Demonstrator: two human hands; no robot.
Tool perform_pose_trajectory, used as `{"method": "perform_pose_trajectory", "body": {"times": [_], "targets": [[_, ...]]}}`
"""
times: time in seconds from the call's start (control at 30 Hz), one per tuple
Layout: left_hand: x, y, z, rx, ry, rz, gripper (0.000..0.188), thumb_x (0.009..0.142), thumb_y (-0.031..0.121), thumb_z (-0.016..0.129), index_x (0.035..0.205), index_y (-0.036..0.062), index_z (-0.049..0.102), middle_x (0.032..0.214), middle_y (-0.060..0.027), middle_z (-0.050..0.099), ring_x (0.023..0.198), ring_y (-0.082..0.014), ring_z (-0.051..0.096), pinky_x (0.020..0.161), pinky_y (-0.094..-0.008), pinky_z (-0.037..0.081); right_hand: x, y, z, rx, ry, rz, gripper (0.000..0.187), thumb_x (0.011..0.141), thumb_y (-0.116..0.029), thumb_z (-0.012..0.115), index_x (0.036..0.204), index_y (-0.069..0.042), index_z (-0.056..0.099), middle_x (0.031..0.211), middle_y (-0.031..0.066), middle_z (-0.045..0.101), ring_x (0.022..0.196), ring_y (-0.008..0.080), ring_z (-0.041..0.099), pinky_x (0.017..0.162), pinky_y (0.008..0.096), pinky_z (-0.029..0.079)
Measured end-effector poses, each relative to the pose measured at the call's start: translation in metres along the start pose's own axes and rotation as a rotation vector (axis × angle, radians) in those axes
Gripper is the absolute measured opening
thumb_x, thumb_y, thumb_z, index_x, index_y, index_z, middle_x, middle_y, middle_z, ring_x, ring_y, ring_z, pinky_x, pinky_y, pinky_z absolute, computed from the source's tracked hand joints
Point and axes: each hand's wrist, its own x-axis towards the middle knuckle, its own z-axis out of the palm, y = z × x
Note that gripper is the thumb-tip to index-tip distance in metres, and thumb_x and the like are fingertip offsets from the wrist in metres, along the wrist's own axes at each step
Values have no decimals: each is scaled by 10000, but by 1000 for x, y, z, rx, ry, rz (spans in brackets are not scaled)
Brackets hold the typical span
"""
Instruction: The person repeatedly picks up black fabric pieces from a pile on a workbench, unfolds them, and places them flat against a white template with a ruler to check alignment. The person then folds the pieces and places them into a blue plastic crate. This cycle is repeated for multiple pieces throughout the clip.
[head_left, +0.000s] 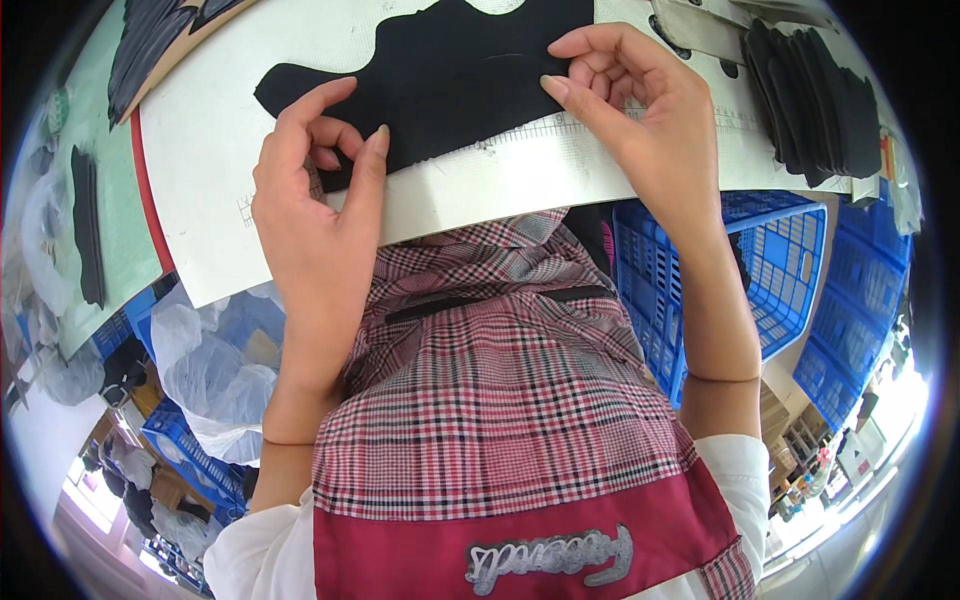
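Observation:
A black cut fabric piece (450, 90) with a wavy far edge lies flat on the white table, partly hidden at its ends by my fingers. Over its left end is my left hand (315, 190), index finger and thumb apart, their tips at the cloth and the other fingers bent. My right hand (650, 110) is at the right end, with index finger and thumb tips apart at the cloth and the remaining fingers curled. Neither hand visibly grips the fabric. Along its near edge runs a ruler scale (540, 130).
Stacked black fabric pieces (815, 105) stand at the table's right. A machine part (700, 25) is at the far right. Blue crates (780, 260) sit below on the right, a clear plastic bag (215, 370) below left. A green surface (110, 240) with a black strip (87, 225) adjoins the left.

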Motion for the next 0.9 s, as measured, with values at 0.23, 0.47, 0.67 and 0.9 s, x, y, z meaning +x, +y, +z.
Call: {"method": "perform_pose_trajectory", "body": {"times": [0.23,0.47,0.67,0.9], "targets": [[-1,2,0,14,0,-3,322,860,33,705,1177,33,648,790,5,539,756,-82,500,758,-219,424,-1,2,1,-46,6,-26,198,812,-44,734,1007,-31,700,765,-50,599,706,29,518,657,196,405],[-4,2,1,299,125,183,478,836,63,712,1295,59,579,1183,-114,581,1093,-244,529,974,-359,407,0,-10,4,-140,-9,8,195,812,-27,726,1001,-11,679,745,-44,578,695,40,506,651,204,423],[-7,40,55,157,-225,453,804,862,364,653,1482,-35,332,1558,-213,302,1469,-364,250,1196,-479,197,4,-1,4,-61,0,-24,211,791,1,713,993,1,653,693,2,586,625,71,532,605,221,463],[-27,-7,-8,472,-335,351,1073,774,735,485,1522,-6,277,1584,-164,293,1479,-331,249,1196,-479,192,-2,-12,8,-336,94,-131,381,741,0,734,1100,-21,608,851,55,616,781,175,589,697,304,491]]}}
